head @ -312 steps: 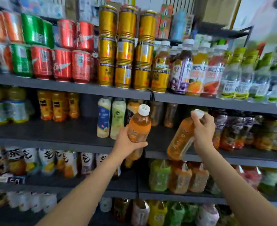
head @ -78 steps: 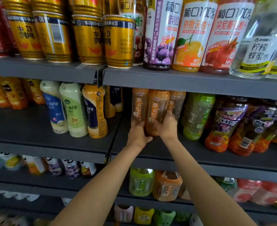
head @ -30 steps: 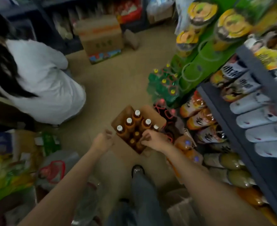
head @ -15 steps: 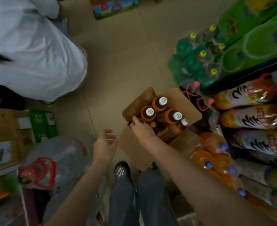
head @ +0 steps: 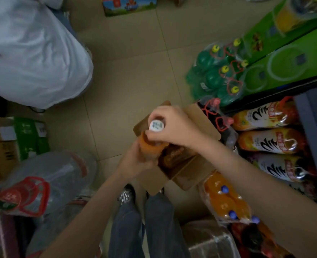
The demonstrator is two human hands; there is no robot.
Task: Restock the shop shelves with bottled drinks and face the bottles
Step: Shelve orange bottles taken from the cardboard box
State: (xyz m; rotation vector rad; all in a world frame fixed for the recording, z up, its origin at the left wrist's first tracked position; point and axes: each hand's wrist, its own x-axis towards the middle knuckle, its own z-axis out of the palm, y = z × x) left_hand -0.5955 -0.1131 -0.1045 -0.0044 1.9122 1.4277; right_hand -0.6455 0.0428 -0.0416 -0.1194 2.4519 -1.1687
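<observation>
Shop aisle: shelved drink packs [head: 267, 140]

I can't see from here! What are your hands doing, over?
Right hand pinches the bottle at its cap. Left hand holds its body. Bottle above the box. Nothing blocking.

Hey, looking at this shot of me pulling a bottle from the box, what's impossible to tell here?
- Head view: how many bottles remain in the cardboard box; both hands and the orange bottle cover it.
- Left hand: its fingers are hidden behind the bottle.
- White cap: print too blurred to read.
- Right hand: covers the bottle's neck.
</observation>
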